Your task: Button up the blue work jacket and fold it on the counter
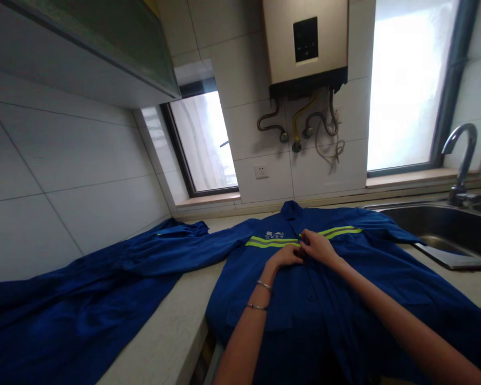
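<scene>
The jacket [294,305] lies on the worktop [172,326], its hem end toward the person and its lower part reaching over the near edge beside the inner corner. Its long axis runs from near edge to far edge, and the collar [292,209] points at the far edge. The left forearm, with two bracelets [258,307], rises steeply, its wrist bent inward; the right forearm slants in from the near right. The left hand [287,256] and right hand [319,248] meet at the front opening, level with the stripes [340,232], palms down, each grip closed on the cloth there; the fingertips are partly hidden. One sleeve stretches left to a blue garment [84,299] along the left edge; the other reaches the sink [465,261]. The tap [467,160] stands behind, near the far edge.
</scene>
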A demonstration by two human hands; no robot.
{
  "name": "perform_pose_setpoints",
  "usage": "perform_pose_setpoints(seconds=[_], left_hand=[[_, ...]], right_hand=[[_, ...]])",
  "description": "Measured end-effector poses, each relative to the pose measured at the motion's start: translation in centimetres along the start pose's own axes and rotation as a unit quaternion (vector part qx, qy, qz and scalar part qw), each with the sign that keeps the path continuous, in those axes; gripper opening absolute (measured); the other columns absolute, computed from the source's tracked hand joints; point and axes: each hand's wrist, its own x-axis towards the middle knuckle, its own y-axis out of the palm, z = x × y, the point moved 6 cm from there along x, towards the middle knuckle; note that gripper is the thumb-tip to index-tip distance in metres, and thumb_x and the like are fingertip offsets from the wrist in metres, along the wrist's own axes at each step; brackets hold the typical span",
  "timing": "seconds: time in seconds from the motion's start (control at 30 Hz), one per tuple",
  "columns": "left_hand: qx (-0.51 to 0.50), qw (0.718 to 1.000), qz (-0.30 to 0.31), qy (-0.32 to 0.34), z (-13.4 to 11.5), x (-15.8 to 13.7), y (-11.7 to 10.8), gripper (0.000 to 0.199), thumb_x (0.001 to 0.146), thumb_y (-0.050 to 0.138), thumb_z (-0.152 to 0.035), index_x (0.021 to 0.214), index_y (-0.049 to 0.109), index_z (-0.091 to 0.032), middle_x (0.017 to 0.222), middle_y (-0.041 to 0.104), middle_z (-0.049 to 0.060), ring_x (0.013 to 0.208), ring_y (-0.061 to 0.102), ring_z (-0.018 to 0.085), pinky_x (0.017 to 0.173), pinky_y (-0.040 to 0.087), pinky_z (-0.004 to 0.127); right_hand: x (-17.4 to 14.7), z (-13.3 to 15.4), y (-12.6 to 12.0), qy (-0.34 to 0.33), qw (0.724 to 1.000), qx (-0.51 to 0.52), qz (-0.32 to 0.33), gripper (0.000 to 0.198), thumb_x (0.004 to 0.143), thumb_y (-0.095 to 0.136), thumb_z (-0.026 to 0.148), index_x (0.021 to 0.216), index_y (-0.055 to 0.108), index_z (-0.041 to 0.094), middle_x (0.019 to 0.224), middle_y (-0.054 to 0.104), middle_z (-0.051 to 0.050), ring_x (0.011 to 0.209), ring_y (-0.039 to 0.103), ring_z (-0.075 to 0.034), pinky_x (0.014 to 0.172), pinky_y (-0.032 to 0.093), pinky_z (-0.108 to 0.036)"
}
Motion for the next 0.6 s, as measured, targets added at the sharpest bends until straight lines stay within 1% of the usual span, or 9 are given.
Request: perform_pose_setpoints(seconds=[0.07,0.1,0.2,0.3,0.4,0.5,0.6], left_hand=[[0.004,1.0,-0.009,0.0,0.0,-0.1,0.1,0.017,0.064,0.06,-0.015,0.08,0.067,-0.013,0.067,0.059,-0.002,0.063,0.051,0.011,0.059,0.038,0.02],[0.008,1.0,-0.014,0.003,-0.1,-0.1,0.1,0.018,0.064,0.06,-0.015,0.08,0.067,-0.013,0.067,0.059,-0.002,0.062,0.051,0.011,0.058,0.038,0.019],[0.035,0.999,-0.026,0.012,-0.4,-0.4,0.2,0.022,0.063,0.062,-0.018,0.083,0.068,-0.013,0.067,0.058,-0.002,0.061,0.05,0.01,0.055,0.036,0.018],[0.084,0.996,-0.031,0.015,-1.0,-0.7,0.2,0.023,0.063,0.062,-0.021,0.084,0.068,-0.013,0.068,0.059,-0.001,0.06,0.05,0.01,0.052,0.034,0.018],[0.125,0.992,-0.034,0.009,-1.7,-0.9,0.3,0.023,0.063,0.062,-0.023,0.082,0.068,-0.013,0.068,0.06,0.0,0.058,0.051,0.011,0.051,0.034,0.019],[0.148,0.988,-0.044,0.008,-2.2,-1.0,0.5,0.02,0.063,0.059,-0.023,0.079,0.068,-0.013,0.067,0.061,0.001,0.06,0.052,0.012,0.053,0.034,0.021],[0.17,0.984,-0.053,0.006,-2.5,-1.0,0.6,0.02,0.064,0.057,-0.02,0.079,0.067,-0.013,0.068,0.062,0.002,0.061,0.052,0.013,0.055,0.035,0.022]], right_hand=[[-1.8,0.6,0.6,0.002,0.999,-0.017,0.041,0.013,0.08,0.051,0.031,0.086,0.054,0.021,0.082,0.061,-0.004,0.069,0.054,-0.014,0.054,0.025,-0.023],[-2.6,0.6,0.8,0.005,0.998,-0.023,0.051,0.014,0.079,0.051,0.032,0.087,0.053,0.021,0.085,0.061,-0.004,0.07,0.055,-0.015,0.054,0.024,-0.023],[-4.2,0.2,1.1,0.015,0.998,-0.027,0.046,0.02,0.075,0.056,0.032,0.091,0.052,0.021,0.091,0.061,-0.006,0.073,0.057,-0.017,0.055,0.026,-0.023],[-4.4,-0.6,1.1,0.042,0.998,-0.025,0.036,0.023,0.072,0.057,0.031,0.091,0.052,0.019,0.085,0.063,-0.007,0.074,0.058,-0.019,0.057,0.029,-0.024],[-4.0,-1.7,1.1,0.083,0.996,-0.005,0.034,0.02,0.069,0.057,0.028,0.087,0.055,0.018,0.076,0.064,-0.007,0.073,0.06,-0.02,0.058,0.032,-0.024],[-3.7,-2.7,1.0,0.108,0.993,0.04,0.029,0.02,0.067,0.057,0.026,0.085,0.059,0.017,0.074,0.065,-0.006,0.071,0.061,-0.02,0.059,0.036,-0.024],[-3.6,-3.4,1.0,0.114,0.989,0.086,0.03,0.023,0.066,0.057,0.025,0.086,0.064,0.016,0.076,0.067,-0.007,0.072,0.062,-0.02,0.061,0.04,-0.024]])
